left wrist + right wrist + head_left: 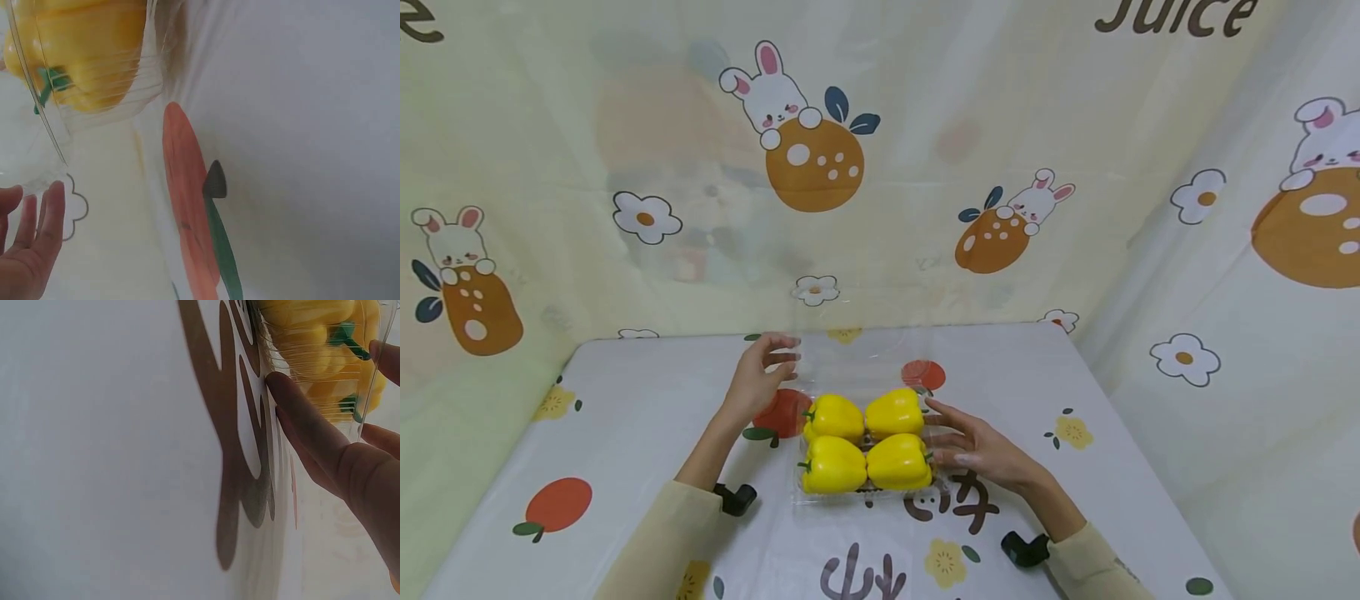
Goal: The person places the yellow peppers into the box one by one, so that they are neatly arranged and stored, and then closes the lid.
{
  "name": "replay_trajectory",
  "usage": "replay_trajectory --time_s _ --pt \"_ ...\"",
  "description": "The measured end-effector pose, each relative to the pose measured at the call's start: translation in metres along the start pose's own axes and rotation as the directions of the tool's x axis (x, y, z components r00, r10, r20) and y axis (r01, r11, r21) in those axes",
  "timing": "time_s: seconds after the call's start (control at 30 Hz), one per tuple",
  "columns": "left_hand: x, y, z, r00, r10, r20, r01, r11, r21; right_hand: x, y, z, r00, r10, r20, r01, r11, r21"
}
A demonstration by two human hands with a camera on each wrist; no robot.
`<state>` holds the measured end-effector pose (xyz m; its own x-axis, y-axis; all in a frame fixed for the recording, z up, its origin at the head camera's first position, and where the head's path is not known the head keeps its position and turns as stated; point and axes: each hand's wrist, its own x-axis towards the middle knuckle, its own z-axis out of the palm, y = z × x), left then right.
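Note:
Several yellow bell peppers point(898, 462) with green stems sit in two rows in a clear plastic clamshell box point(868, 498). Its transparent lid point(865, 362) is raised behind them. At the lid's left edge is my left hand point(760, 373), thumb and fingers spread with the fingertips right at the plastic. In the left wrist view, the lid's edge reaches the fingertips point(56, 190). My right hand point(981, 446) rests its extended fingers against the box's right side. The right wrist view shows fingers point(306, 419) along the ribbed wall and another fingertip by the rim, near a stem.
A white cloth printed with fruit, flowers and lettering covers the table point(647, 417). Behind it hangs a cream curtain point(910, 233) with rabbit prints, and another curtain point(1225, 433) closes the right side. Black wrist cameras point(735, 500) are strapped to both wrists.

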<state>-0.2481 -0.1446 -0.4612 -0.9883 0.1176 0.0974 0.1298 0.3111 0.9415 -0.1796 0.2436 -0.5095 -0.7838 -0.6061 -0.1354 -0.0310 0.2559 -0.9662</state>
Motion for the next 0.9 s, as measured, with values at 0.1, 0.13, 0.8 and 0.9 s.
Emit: replay_trajectory --time_s 0.1,0.13,0.8,0.9 --pt "-0.006 -0.001 -0.001 1.000 0.016 -0.007 -0.016 0.999 0.037 0.000 -0.001 0.000 1.000 -0.006 0.004 0.006 1.000 0.000" --pt "-0.009 -0.001 -0.001 1.000 0.021 -0.009 -0.020 0.998 0.051 0.000 -0.001 0.000 1.000 -0.007 0.003 0.007 1.000 -0.001" --pt "-0.091 0.012 -0.012 0.992 -0.062 0.114 0.041 0.982 0.184 0.000 0.000 0.000 1.000 0.012 -0.002 -0.012 1.000 0.002" --pt "-0.099 0.017 -0.012 0.978 -0.119 0.170 0.089 0.981 0.175 0.001 0.001 -0.001 1.000 0.006 -0.001 -0.006 1.000 0.005"
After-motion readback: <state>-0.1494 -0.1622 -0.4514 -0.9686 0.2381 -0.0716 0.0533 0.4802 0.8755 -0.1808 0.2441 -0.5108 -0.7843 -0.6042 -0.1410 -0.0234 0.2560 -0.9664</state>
